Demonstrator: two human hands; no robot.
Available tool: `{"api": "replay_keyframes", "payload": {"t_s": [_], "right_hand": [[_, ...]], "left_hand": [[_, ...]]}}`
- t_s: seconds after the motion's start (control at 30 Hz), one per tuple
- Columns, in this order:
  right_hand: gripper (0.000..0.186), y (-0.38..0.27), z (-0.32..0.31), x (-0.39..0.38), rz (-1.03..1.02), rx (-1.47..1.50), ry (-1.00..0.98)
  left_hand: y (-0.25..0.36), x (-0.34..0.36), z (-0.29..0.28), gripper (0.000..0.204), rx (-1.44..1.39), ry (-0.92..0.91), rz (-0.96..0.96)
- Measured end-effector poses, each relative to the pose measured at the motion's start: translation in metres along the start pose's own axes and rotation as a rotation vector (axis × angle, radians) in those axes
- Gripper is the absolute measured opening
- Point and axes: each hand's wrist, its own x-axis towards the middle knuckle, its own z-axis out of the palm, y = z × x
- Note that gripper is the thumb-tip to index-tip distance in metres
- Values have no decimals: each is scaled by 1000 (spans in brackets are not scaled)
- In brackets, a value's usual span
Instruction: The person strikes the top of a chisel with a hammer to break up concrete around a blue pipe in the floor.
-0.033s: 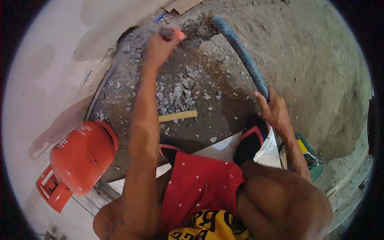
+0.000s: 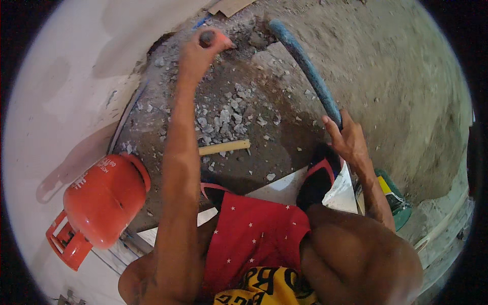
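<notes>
My left hand (image 2: 195,55) is out at the far left over broken ground, its fingers curled round a dark round object (image 2: 207,38); I cannot make out whether it is a stone or a tool's end. The thumb side of that hand looks reddish in the light. On the right, my right hand (image 2: 351,137) grips the near end of a long blue-grey pipe (image 2: 307,68), which slants away to the loose dirt. Grey rubble (image 2: 226,117) lies between my hands. A pale wooden handle (image 2: 226,147) rests nearer me, one end hidden behind my left forearm.
To the left, a red gas cylinder (image 2: 107,201) lies tipped by the white wall (image 2: 66,101). A green container (image 2: 399,203) with a yellow band stands beyond my right forearm. Bare earth (image 2: 396,91) slopes up on the right. A flat brown board (image 2: 231,6) lies at the far edge.
My left hand has shifted slightly left and away from me, and the dark object shows rounder in its grasp. The right hand and pipe have stayed put.
</notes>
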Motion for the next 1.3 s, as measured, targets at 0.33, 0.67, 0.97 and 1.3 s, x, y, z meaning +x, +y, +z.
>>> {"api": "replay_keyframes", "payload": {"t_s": [0.33,0.67,0.97,1.3], "right_hand": [[48,-2,6,-5,-75,29,25],[52,-12,6,-4,-22,-24,-43],[48,-29,11,2,-169,33,5],[48,-76,5,20,-454,-10,76]], "left_hand": [[15,29,-28,36,385,84,143],[27,17,-32,27,459,-204,259],[0,9,-15,31,9,-193,73],[-28,9,-19,30,114,2,64]]}}
